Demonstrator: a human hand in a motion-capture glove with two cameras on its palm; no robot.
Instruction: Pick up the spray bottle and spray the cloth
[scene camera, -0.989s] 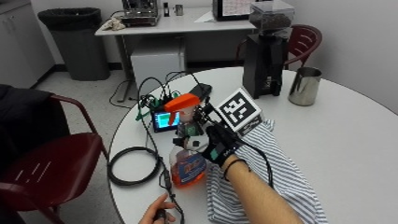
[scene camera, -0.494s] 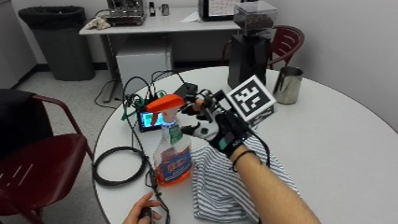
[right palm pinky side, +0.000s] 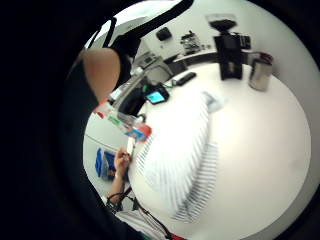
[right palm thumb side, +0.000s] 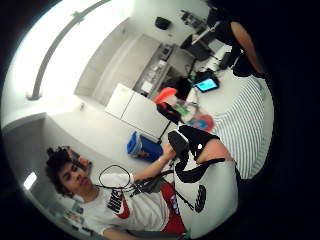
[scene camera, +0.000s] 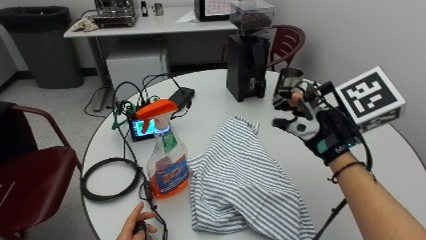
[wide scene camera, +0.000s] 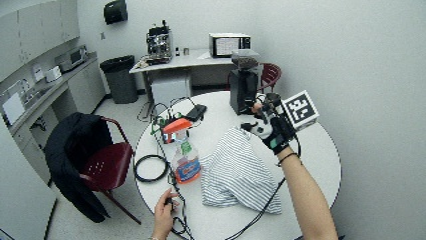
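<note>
The gloved right hand (scene camera: 313, 127) hangs raised above the table (scene camera: 393, 150), fingers loosely spread and holding nothing; the bare left hand (scene camera: 136, 227) rests at the table's near edge, beside the spray bottle (scene camera: 164, 152); that bottle stands upright just beside the striped cloth (scene camera: 243, 180), on the side away from the gloved hand; reaching it likely means crossing over the cloth, though the bare hand sits nearer.
</note>
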